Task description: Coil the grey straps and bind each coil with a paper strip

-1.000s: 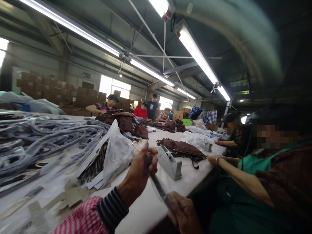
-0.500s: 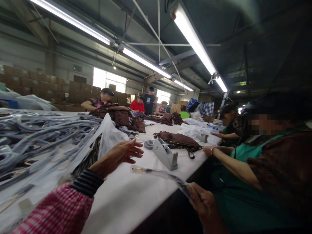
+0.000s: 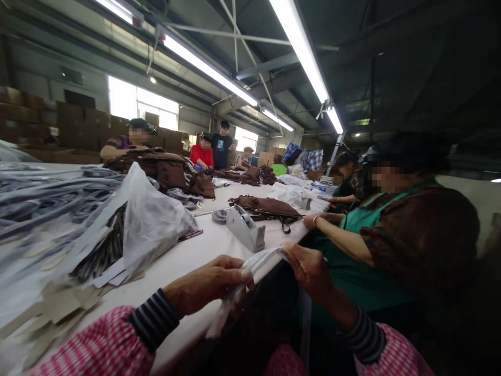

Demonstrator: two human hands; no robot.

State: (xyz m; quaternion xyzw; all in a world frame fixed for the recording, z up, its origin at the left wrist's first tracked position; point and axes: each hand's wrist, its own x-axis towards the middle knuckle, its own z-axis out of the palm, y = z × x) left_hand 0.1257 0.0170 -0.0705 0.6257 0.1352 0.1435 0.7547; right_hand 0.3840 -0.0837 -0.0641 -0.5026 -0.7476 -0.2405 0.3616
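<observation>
Between my two hands stretches a strap in a clear plastic sleeve (image 3: 264, 258), held just over the table's near edge. My left hand (image 3: 213, 282) pinches it on the left, and one end hangs below the fingers. Closed on the same sleeved strap, my right hand (image 3: 311, 271) is a little higher, with more of it dangling beneath. Just beyond my hands stands a grey tape dispenser (image 3: 246, 230), next to a coiled grey strap (image 3: 219, 216). A brown fabric bag (image 3: 270, 207) with a wrist loop lies behind the dispenser.
Grey sleeved straps (image 3: 50, 203) are heaped at the left, near a translucent plastic bag (image 3: 152, 224) and cardboard pieces (image 3: 58, 305). Brown bags (image 3: 168, 169) are piled further back. A co-worker in a green apron (image 3: 360, 282) is close on my right. Several other people work around the table.
My left hand has moved down and right from above the table and taken hold of the sleeved strap. My right hand has risen with it. The view has swung right.
</observation>
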